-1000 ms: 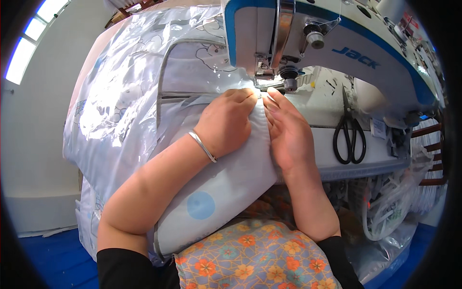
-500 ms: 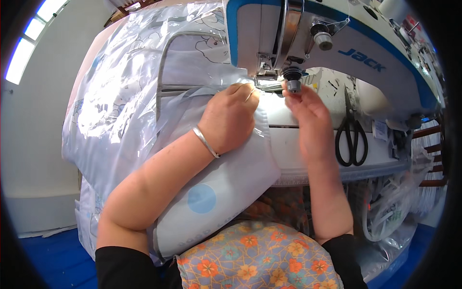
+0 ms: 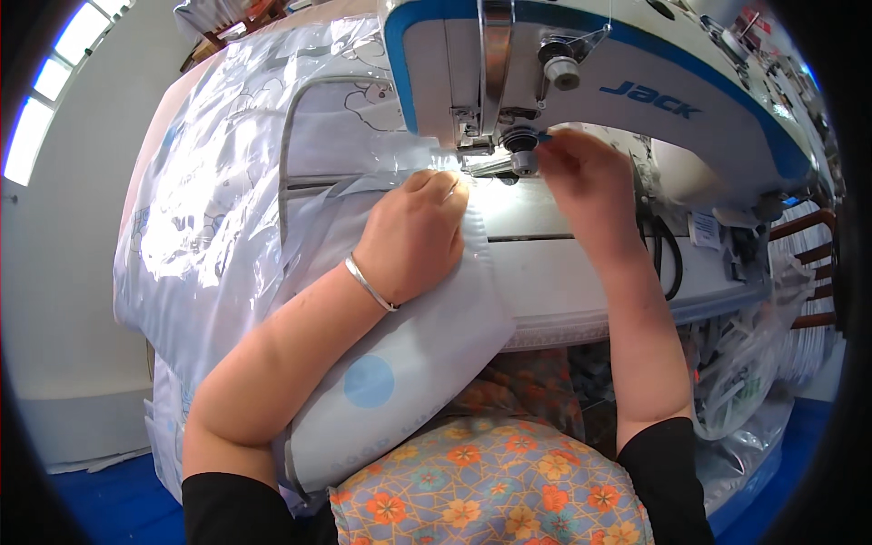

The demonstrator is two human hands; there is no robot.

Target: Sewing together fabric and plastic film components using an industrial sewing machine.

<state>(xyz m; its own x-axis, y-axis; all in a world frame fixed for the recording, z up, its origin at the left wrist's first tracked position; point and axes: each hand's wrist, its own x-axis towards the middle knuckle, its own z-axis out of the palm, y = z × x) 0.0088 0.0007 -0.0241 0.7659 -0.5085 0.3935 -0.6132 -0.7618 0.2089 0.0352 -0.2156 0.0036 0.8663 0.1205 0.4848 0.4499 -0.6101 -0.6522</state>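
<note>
My left hand (image 3: 413, 232), with a silver bangle at the wrist, is closed on the edge of pale fabric (image 3: 445, 309) just in front of the sewing machine's (image 3: 531, 77) needle area. The pinched spot lies partly behind its knuckles. Raised beside the machine's silver tension knob (image 3: 524, 163) is my right hand (image 3: 590, 177). Its fingers are curled but smeared by motion, so whether they hold a thread or anything else is unclear. The white and light-blue fabric, with a blue dot, drapes from the needle area down to my lap.
Clear plastic sheeting (image 3: 209, 200) and more printed fabric spread over the table's left side. Black-handled scissors (image 3: 672, 263) lie on the machine bed, partly behind my right forearm. A plastic bag (image 3: 740, 381) hangs at the right, near a brown wooden rack (image 3: 804, 272).
My right hand has moved up and slightly right beside the tension knob, now covering part of the scissors. My left hand keeps its grip on the fabric. The whole view has shifted a little.
</note>
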